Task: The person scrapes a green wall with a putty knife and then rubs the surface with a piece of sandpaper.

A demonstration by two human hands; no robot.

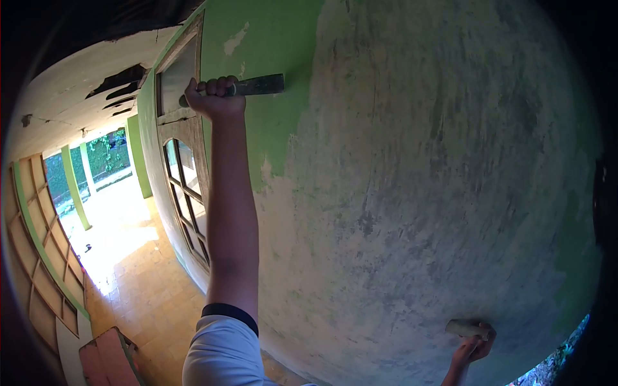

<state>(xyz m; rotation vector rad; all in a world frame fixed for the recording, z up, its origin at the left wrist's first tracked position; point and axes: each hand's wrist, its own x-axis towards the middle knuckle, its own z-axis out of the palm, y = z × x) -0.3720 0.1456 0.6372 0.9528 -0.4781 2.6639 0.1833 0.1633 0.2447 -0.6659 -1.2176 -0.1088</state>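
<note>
The large wall [399, 193] looks matt and rough, its green paint [270, 38] smoother at the upper left, beside a worn wooden door frame [201, 138] with glossy glass panes [187, 157], and the tiled floor [145, 267] at left shines smooth.

Patchy green wall [386, 193], wood-framed window [187, 193], tiled floor [145, 276], holed ceiling [77, 96], bright daylight beyond

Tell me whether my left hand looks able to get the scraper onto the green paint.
Probably yes: the left hand holds the scraper up by the green paint, and nothing visible stands in between. Whether it already touches the paint, I can't tell.
</note>
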